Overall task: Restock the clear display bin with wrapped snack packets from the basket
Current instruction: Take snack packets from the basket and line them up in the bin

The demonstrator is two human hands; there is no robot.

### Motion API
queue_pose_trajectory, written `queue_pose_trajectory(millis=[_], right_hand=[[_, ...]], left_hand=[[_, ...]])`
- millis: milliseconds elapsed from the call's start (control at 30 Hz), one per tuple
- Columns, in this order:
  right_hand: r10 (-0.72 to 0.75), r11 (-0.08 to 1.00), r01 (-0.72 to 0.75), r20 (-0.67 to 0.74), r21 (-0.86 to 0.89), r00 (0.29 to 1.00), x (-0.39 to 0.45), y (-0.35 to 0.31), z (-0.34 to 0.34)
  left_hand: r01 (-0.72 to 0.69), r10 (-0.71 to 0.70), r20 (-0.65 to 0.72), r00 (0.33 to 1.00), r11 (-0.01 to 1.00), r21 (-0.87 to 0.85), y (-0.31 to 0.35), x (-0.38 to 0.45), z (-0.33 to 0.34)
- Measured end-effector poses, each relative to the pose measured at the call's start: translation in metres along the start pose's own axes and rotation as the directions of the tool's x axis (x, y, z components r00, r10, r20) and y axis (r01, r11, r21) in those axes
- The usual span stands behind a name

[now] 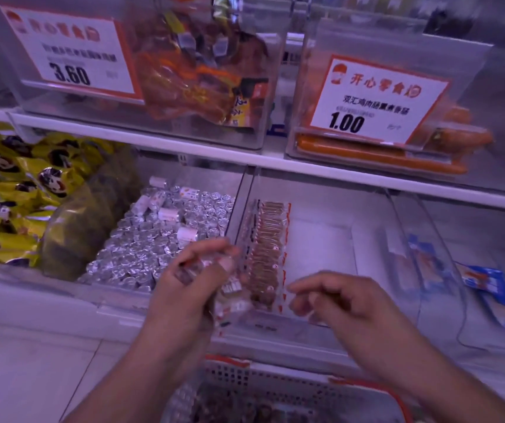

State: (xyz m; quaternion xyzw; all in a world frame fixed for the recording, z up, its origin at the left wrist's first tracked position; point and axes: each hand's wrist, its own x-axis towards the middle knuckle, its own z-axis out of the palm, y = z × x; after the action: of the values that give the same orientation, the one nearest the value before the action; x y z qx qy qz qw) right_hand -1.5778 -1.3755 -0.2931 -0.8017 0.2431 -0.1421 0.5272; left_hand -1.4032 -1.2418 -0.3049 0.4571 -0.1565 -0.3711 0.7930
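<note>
The clear display bin [336,239] sits on the lower shelf and holds one neat row of brown wrapped snack packets [266,251] along its left wall. My left hand [190,285] grips a bunch of wrapped packets [230,288] at the bin's front left corner. Just right of the row, over the bin's front edge, my right hand [336,300] hovers with loosely curled fingers and holds nothing. The white perforated basket [275,389] with an orange rim is at the bottom of the view, with more packets inside.
A bin of silver foil-wrapped pieces [159,239] stands to the left, beside yellow bags [16,190]. Right of the display bin is another clear bin with blue packets [489,294]. The upper shelf carries bins with price signs 3.60 [71,74] and 1.00 [346,122].
</note>
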Motion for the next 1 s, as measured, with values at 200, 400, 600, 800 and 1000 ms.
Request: queue_pose_trajectory(millis=[200,400,600,800,1000], right_hand=[[0.31,0.869,-0.076,0.417,-0.489,0.854,0.087,0.007,0.007],[0.38,0.801,-0.038,0.459,-0.597,0.803,0.104,0.011,0.035],[0.408,0.755,-0.061,0.395,-0.653,0.823,0.102,0.007,0.043],[0.519,0.738,-0.169,0.39,-0.653,0.761,0.096,0.007,0.031],[0.548,0.824,-0.409,0.367,-0.392,0.751,0.084,0.017,0.014]], left_hand=[[0.017,-0.02,-0.053,0.998,0.999,-0.048,0.02,0.016,-0.02],[0.047,-0.05,-0.026,0.998,0.994,-0.103,0.022,0.013,-0.018],[0.078,-0.08,-0.01,0.997,0.988,-0.134,0.021,0.012,-0.015],[0.092,-0.095,-0.018,0.995,0.988,-0.123,0.026,0.011,-0.017],[0.104,-0.105,-0.009,0.994,0.991,-0.088,0.027,0.011,-0.018]])
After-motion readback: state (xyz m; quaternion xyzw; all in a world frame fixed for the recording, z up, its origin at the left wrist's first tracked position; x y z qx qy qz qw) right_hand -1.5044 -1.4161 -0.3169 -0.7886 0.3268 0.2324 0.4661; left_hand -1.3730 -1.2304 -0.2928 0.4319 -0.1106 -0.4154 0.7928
